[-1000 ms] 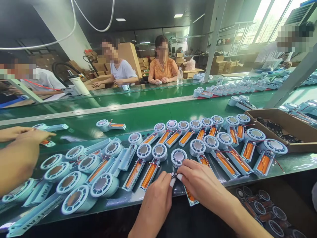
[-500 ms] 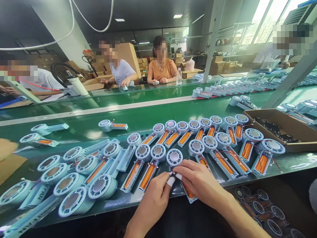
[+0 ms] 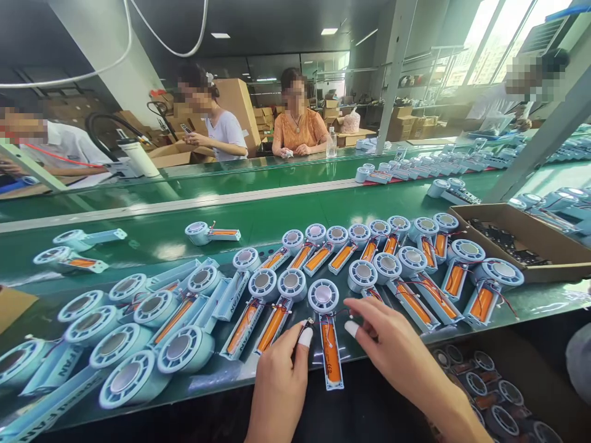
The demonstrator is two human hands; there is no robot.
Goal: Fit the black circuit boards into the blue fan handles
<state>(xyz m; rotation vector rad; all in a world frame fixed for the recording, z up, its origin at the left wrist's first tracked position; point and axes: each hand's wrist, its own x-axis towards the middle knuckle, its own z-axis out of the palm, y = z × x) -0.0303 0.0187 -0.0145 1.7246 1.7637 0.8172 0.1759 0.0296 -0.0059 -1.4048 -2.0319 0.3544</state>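
My left hand [image 3: 281,375], thumb tip in a white cover, pinches a small dark circuit board [image 3: 306,325] against its forefinger. Just right of it lies a light-blue handheld fan [image 3: 323,296], round head up, its handle uncovered and showing an orange battery [image 3: 331,354]. The handle end overhangs the front edge of the bench. Right of the fan, my right hand [image 3: 388,344] has its thumb and forefinger apart, the thumb tip also covered in white. A thin wire [image 3: 342,311] from the fan reaches the gap between those fingers; I see no firm grip on it.
Several similar fans [image 3: 262,283] crowd the green bench on both sides. A cardboard box [image 3: 549,271] of dark parts stands at the right. Below the edge are more fans [image 3: 475,383]. Several people sit across the belt [image 3: 258,206]; one, in an orange top [image 3: 300,132], faces me.
My hands have drawn apart, the right one moving right and its fingers spreading. The fan's handle now points straight toward me and is uncovered. A person across has raised a phone.
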